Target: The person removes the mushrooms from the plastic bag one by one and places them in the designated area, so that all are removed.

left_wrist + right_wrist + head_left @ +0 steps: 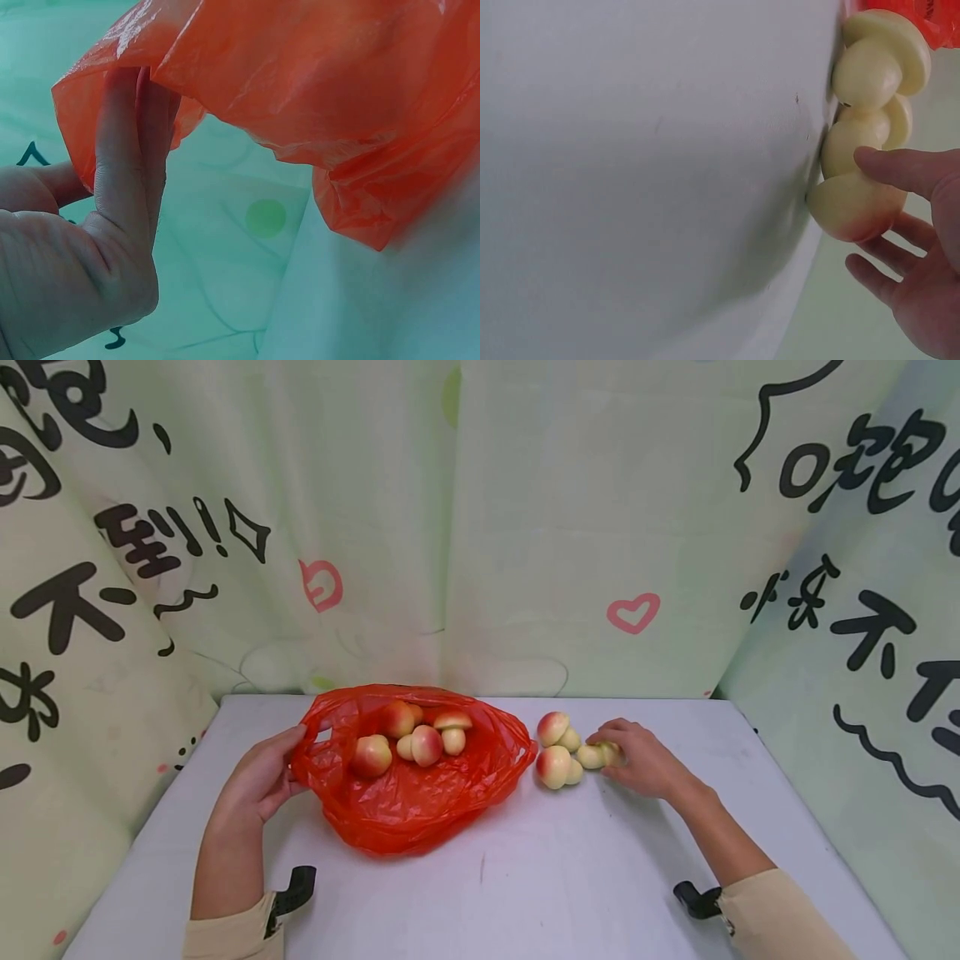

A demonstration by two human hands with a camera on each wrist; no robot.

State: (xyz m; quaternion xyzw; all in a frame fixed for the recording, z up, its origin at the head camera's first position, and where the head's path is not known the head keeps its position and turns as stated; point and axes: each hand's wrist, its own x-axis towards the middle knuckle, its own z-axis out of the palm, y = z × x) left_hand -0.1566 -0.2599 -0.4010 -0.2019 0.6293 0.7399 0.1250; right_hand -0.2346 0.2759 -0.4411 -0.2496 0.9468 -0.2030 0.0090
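A red plastic bag [420, 814] lies spread on the table with its mouth facing up. My left hand [258, 777] holds the bag's left rim, the fingers inside the film and the thumb outside in the left wrist view. Inside the bag sit several toy mushrooms [427, 746] with red-and-cream caps. To its right, my right hand [648, 762] grips a toy mushroom [855, 206] by the cap, thumb on one side and fingers on the other. Two more mushrooms, one behind [553, 729] and one in front [554, 767], lie between that hand and the bag.
A white-covered table [480, 902] carries everything. Printed curtains [525, 527] hang close behind it and along both sides. Black straps [296, 891] show at the sleeve cuffs.
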